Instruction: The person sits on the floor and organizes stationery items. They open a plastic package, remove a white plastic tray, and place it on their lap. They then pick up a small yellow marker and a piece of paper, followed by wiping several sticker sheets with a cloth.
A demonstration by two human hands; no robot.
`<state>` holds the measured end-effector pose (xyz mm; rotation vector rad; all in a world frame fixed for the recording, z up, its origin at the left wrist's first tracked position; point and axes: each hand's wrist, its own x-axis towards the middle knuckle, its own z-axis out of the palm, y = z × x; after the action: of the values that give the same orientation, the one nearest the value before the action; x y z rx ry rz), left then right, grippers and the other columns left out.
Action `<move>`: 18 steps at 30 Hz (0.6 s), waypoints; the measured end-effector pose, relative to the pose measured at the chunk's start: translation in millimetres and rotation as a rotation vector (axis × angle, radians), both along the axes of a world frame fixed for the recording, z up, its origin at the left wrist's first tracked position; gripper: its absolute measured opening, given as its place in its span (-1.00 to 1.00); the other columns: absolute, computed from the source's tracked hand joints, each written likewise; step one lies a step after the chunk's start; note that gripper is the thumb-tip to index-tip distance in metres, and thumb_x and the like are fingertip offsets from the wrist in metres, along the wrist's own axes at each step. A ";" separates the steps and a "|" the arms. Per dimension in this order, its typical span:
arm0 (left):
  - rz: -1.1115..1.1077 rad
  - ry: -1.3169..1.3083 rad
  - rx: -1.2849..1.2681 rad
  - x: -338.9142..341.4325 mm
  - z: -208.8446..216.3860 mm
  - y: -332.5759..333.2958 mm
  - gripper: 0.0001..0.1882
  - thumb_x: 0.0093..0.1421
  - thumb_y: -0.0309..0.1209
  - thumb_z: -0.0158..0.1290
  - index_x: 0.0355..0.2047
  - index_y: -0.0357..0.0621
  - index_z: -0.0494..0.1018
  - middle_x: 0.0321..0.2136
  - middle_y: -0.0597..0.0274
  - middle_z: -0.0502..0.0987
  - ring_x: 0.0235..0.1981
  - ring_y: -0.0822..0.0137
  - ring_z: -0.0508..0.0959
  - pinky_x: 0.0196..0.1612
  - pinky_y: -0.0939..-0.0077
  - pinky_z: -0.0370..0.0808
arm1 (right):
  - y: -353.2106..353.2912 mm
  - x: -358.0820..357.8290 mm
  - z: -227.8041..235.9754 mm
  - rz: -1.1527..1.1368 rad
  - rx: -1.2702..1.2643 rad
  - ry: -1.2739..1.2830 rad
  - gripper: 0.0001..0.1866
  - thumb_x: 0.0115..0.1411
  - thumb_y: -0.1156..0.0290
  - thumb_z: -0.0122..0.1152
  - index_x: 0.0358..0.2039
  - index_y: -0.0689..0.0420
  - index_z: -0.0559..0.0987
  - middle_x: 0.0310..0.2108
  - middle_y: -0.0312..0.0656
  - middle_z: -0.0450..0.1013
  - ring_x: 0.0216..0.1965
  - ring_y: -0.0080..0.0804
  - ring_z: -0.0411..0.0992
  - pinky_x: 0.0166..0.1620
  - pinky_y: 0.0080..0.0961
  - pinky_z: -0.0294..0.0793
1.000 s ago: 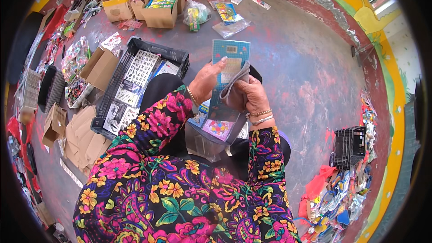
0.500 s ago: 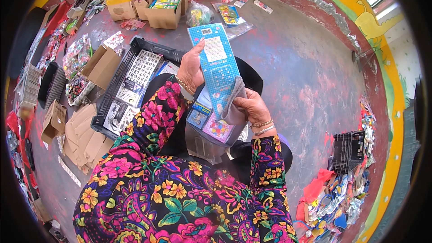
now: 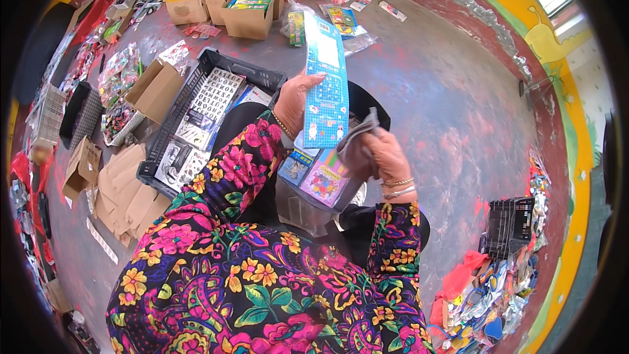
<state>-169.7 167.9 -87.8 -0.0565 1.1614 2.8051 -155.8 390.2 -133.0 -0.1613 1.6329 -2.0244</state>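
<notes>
My left hand grips a long flat blue checked package by its left edge, holding it tilted up in front of me. A white panel and small printed figures show on its face. Just right of the package's lower end, my right hand is closed on a grey cloth, which hangs bunched from the fingers. Below both hands sits a clear plastic bin between my knees. Inside it stand a blue packet and a pink packet with colourful dots.
To the left lies a black crate with black-and-white letter stencil sheets. Flattened cardboard and open boxes stand beyond it. At right are another black crate and a heap of mixed goods.
The blue package has turned more upright. My right hand has drawn the cloth off its lower edge, moving right and slightly away from it.
</notes>
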 end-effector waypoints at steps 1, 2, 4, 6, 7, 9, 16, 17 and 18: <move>-0.013 -0.001 0.010 0.6 5.2 0.3 -0.67 0.21 -0.41 -0.14 -0.05 -0.32 0.29 -0.31 0.07 0.49 -0.34 0.29 0.55 -0.27 0.42 0.55 | 5.5 1.6 9.0 -0.116 -0.016 0.048 -0.81 0.23 0.41 0.02 -0.22 0.23 0.51 -0.36 -0.34 0.46 -0.38 -0.67 0.38 -0.35 -0.72 0.35; -0.015 0.007 0.018 0.2 10.7 -1.5 -0.66 0.21 -0.41 -0.13 -0.04 -0.31 0.28 -0.30 0.07 0.48 -0.33 0.27 0.55 -0.26 0.40 0.55 | 7.9 3.5 24.3 -0.221 -0.035 0.106 -0.80 0.24 0.42 -0.01 -0.22 0.24 0.52 -0.37 -0.34 0.45 -0.38 -0.68 0.34 -0.36 -0.72 0.31; -0.068 0.013 0.058 -4.9 1.6 -3.4 -0.63 0.20 -0.38 -0.13 -0.01 -0.29 0.25 -0.26 0.07 0.46 -0.32 0.26 0.53 -0.24 0.36 0.53 | 4.4 12.1 43.4 -0.287 -0.090 0.285 -0.76 0.26 0.46 -0.08 -0.12 0.29 0.45 -0.27 -0.24 0.46 -0.26 -0.54 0.42 -0.21 -0.63 0.41; -0.075 -0.003 0.072 -6.3 -6.4 -0.1 -0.63 0.20 -0.37 -0.13 0.00 -0.28 0.24 -0.25 0.06 0.45 -0.32 0.25 0.53 -0.22 0.35 0.52 | -10.9 22.8 47.6 -0.277 -0.232 0.390 -0.74 0.27 0.49 -0.12 -0.07 0.30 0.42 -0.21 -0.19 0.46 -0.18 -0.44 0.44 -0.09 -0.56 0.43; -0.066 -0.036 0.103 -4.5 -2.9 6.7 -0.65 0.21 -0.34 -0.11 -0.03 -0.26 0.28 -0.28 0.09 0.47 -0.34 0.28 0.53 -0.21 0.38 0.51 | -18.0 22.9 39.1 -0.186 -0.125 0.599 -0.69 0.28 0.52 -0.17 0.01 0.30 0.35 -0.07 -0.10 0.39 -0.03 -0.31 0.38 0.07 -0.42 0.34; -0.049 0.013 -0.103 -16.3 -46.7 -1.3 -0.66 0.23 -0.29 -0.10 -0.05 -0.22 0.31 -0.28 0.13 0.49 -0.34 0.32 0.53 -0.20 0.42 0.50 | -53.2 34.0 31.0 -0.089 0.241 0.938 -0.53 0.13 0.53 0.00 0.09 0.26 0.27 0.08 -0.02 0.26 0.13 -0.17 0.21 0.15 -0.29 0.18; -0.436 0.033 0.486 -6.8 -30.2 17.5 -0.47 0.27 0.04 -0.25 -0.06 -0.15 0.35 -0.18 0.20 0.50 -0.21 0.32 0.51 -0.04 0.43 0.40 | -83.7 32.6 7.0 -0.243 0.693 1.261 -0.28 0.10 0.18 0.06 0.19 0.27 0.11 0.24 0.05 0.01 0.27 0.01 -0.06 0.26 -0.15 -0.11; -0.465 0.021 0.511 -3.4 -34.3 22.8 -0.47 0.27 0.04 -0.26 -0.05 -0.14 0.35 -0.15 0.19 0.49 -0.16 0.30 0.50 0.00 0.41 0.37 | -81.0 23.7 5.5 -0.303 0.681 1.234 -0.28 0.11 0.15 0.05 0.19 0.28 0.10 0.24 0.05 0.01 0.26 0.03 -0.05 0.26 -0.15 -0.11; -0.493 0.009 0.537 1.0 -37.5 29.7 -0.47 0.28 0.04 -0.27 -0.03 -0.14 0.34 -0.12 0.18 0.47 -0.12 0.29 0.48 0.05 0.40 0.34 | -77.5 14.1 4.4 -0.363 0.668 1.206 -0.28 0.12 0.13 0.04 0.19 0.29 0.10 0.23 0.06 0.01 0.26 0.05 -0.04 0.25 -0.16 -0.10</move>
<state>-168.7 197.6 -125.3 0.2494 0.3208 2.5532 -141.7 312.8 -128.7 -1.0379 3.1510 -1.4667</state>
